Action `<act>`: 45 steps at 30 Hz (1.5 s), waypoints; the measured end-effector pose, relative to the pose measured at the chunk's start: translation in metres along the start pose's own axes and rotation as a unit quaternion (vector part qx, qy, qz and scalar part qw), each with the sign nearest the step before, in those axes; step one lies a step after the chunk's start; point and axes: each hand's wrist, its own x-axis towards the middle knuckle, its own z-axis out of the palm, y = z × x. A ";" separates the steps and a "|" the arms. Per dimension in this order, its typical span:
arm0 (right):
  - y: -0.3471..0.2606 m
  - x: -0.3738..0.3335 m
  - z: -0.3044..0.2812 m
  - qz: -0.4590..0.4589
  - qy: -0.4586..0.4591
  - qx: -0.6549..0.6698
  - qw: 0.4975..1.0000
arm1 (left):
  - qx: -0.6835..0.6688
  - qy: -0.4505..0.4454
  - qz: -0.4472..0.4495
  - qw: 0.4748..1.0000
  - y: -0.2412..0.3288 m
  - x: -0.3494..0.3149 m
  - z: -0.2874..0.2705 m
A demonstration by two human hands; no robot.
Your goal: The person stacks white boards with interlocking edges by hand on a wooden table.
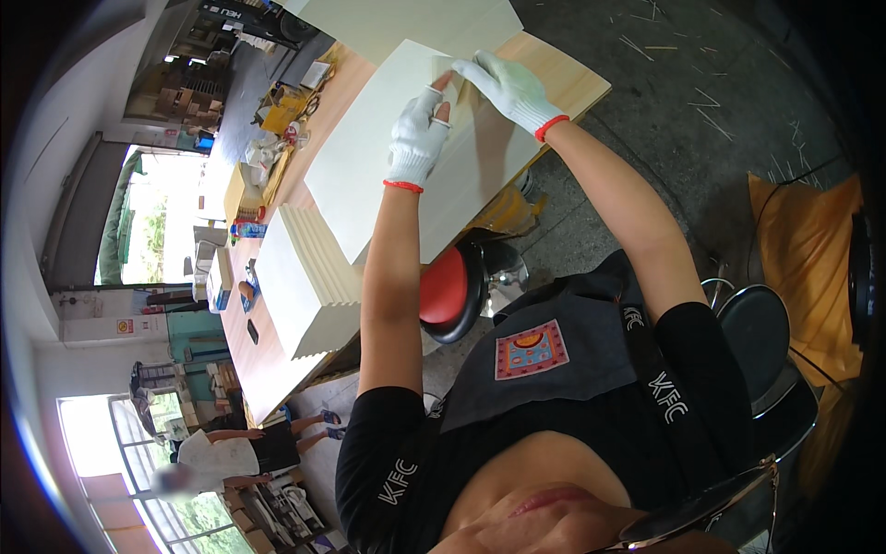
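A large pale board (pixel 369 157) lies flat on the wooden table. Above it, my left hand (pixel 417 143) wears a white knit glove with a red cuff; the thumb and index finger poke out bare. These two fingers are apart, the index stretched toward my other hand. My right hand (pixel 509 90), gloved the same way, reaches in from the right with its fingers extended and its fingertips close to my left index finger. A small beige patch (pixel 445 66) shows on the board by the fingertips; I cannot make out what it is.
A stack of pale boards (pixel 309 277) stands nearer on the wooden table (pixel 268 369), with another board (pixel 434 28) at the far end. A phone (pixel 253 331) and a yellow box (pixel 282 113) lie along the left. A red stool (pixel 445 294) is beneath. Another person (pixel 217 459) stands at lower left.
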 end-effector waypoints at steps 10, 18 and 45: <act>0.005 0.000 0.005 -0.023 0.032 0.022 0.999 | 0.071 -0.017 0.027 0.997 0.008 -0.001 -0.002; -0.002 -0.002 -0.002 -0.004 0.012 0.015 1.000 | 0.032 -0.026 -0.001 0.999 0.010 -0.001 -0.002; 0.007 0.001 0.006 -0.020 0.042 -0.016 0.999 | 0.041 -0.018 0.022 0.999 0.011 0.000 -0.001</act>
